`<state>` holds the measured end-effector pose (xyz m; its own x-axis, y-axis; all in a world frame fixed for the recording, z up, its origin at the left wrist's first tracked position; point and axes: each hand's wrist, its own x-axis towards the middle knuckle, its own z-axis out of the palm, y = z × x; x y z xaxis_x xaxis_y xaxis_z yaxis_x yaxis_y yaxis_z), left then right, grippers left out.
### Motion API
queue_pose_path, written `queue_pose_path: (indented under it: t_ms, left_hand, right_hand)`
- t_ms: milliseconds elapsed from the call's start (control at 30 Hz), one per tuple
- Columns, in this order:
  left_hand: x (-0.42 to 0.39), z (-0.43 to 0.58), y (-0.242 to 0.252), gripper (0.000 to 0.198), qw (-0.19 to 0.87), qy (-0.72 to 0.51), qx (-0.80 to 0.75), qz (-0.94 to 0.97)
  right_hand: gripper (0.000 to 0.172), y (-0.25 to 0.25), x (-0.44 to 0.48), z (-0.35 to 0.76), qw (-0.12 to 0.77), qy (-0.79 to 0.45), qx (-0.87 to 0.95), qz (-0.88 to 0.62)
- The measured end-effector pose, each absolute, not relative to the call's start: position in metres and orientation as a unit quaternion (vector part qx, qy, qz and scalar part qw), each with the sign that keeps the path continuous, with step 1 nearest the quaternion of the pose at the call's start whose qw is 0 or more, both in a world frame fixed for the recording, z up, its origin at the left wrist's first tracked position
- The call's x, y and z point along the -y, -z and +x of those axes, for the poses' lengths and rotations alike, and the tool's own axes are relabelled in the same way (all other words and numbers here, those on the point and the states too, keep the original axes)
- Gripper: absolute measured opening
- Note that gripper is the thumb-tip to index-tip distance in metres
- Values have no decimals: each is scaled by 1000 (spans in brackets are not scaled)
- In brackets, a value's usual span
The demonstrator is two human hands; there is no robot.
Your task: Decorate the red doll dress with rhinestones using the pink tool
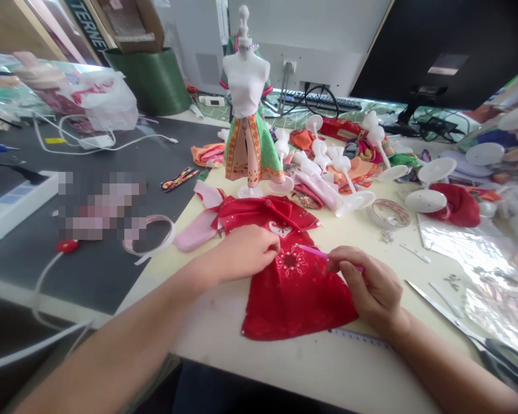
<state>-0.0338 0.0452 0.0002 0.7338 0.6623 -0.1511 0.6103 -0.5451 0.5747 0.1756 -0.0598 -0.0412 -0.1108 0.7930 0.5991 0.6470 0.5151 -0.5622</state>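
Observation:
A small red doll dress (296,293) with a white heart and a sparkly flower pattern lies flat on the pale table (336,368). My left hand (248,250) rests on its upper left part, fingers curled and pinching at the fabric near the heart. My right hand (369,284) is closed round a thin pink stick-like tool (313,251) whose tip points at the flower pattern. Pink cloth (196,230) lies beside the dress on the left.
A white mini mannequin (247,103) in a green and orange skirt stands behind the dress. Several bare white mannequin stands (345,172) and bright cloth scraps lie at the back right. A tape roll (387,213), foil sheets (479,259), scissors (492,345), a monitor (449,52) and cables surround.

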Motion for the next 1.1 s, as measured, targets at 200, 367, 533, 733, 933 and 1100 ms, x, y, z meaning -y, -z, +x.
queue_pose_path:
  t_ms: [200,367,533,733,933,1100]
  left_hand:
    - [-48,-26,17,20,271,-97,-401,870]
    - [-48,-22,29,22,253,-106,-380,883]
    - [-49,-22,32,23,230,-99,-381,890]
    - [-49,-20,33,23,213,-77,-369,902]
    - [-47,-19,31,22,223,-79,-360,903]
    - [-47,-19,32,21,223,-83,-354,905]
  right_hand:
    - [14,46,59,176,433,-81,734,-517]
    - [14,48,58,174,405,-82,750,-517]
    - [15,49,57,174,384,-79,778,-491]
    - [17,50,56,176,374,-78,783,-491]
    - [16,49,56,176,366,-71,787,-491]
    - [15,49,56,176,360,-69,789,-493]
